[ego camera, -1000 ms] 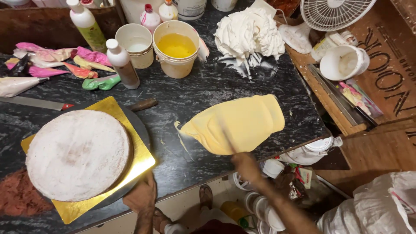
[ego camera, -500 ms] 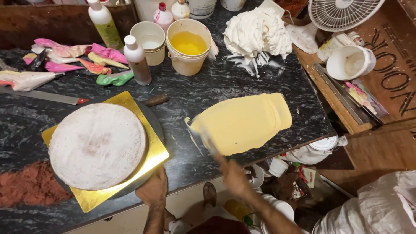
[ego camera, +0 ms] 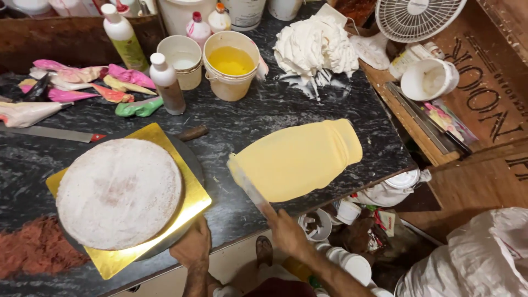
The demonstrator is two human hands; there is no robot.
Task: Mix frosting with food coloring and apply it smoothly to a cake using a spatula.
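Since 0.5 s ago the right hand (ego camera: 287,234), clenched on the spatula (ego camera: 248,184), has drawn toward the yellow fondant sheet's (ego camera: 300,159) left edge at centre frame, while the left hand (ego camera: 192,247) stays gripping the gold cake board (ego camera: 190,190) on the table (ego camera: 264,115).

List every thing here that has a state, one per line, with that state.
Cake: round, white-coated, flat on the gold board.
Yellow icing: spread flat on the counter.
Bucket: open, yellow liquid inside.
Brown bottle: upright, capped.
Left hand: on the board's edge.
Right hand: gripping a spatula.
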